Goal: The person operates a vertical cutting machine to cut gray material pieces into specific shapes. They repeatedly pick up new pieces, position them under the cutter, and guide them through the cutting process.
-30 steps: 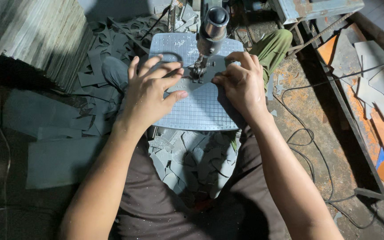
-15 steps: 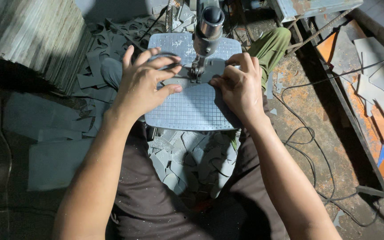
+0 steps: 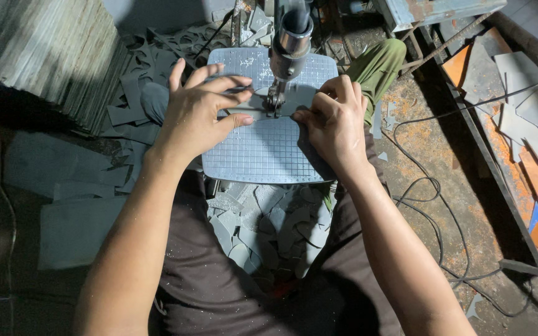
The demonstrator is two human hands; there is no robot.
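shifted slightly since a second ago: left hand (image 3: 197, 115) now flatter, fingers spread, pressing a thin grey sheet piece (image 3: 250, 106) onto the gridded saw table (image 3: 263, 155). right hand (image 3: 334, 124) pinching the piece's other edge, just right of the blade (image 3: 275, 102). cut grey scraps (image 3: 275, 230) heaped below both hands.
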